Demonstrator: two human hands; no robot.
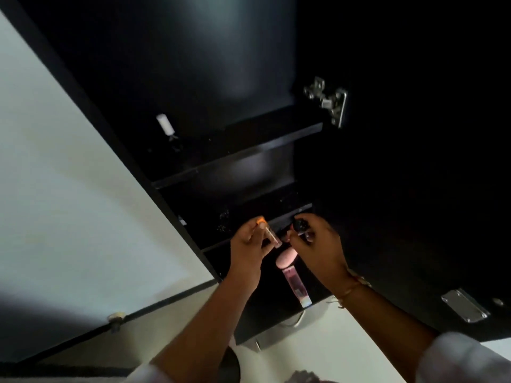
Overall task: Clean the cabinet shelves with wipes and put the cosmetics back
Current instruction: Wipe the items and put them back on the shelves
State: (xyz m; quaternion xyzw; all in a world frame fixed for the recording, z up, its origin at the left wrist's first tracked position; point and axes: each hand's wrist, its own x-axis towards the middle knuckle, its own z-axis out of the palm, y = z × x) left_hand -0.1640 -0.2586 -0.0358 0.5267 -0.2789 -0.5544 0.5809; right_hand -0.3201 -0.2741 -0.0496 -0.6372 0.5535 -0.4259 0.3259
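— What's in your way?
— A pink-capped bottle (293,283) stands on the bottom shelf (271,305), just under the tube (269,235); a hinge (329,102) sits up right.
— And the tube?
— Your left hand (246,244) pinches it before the middle shelf (286,216), slanting, orange cap up-left. Your right hand (318,244) grips a small dark object (301,223).

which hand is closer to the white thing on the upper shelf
Left. The left hand, gripping an orange-capped tube, is below and right of the white item. The right hand, holding a small dark object, is level with it but farther right.
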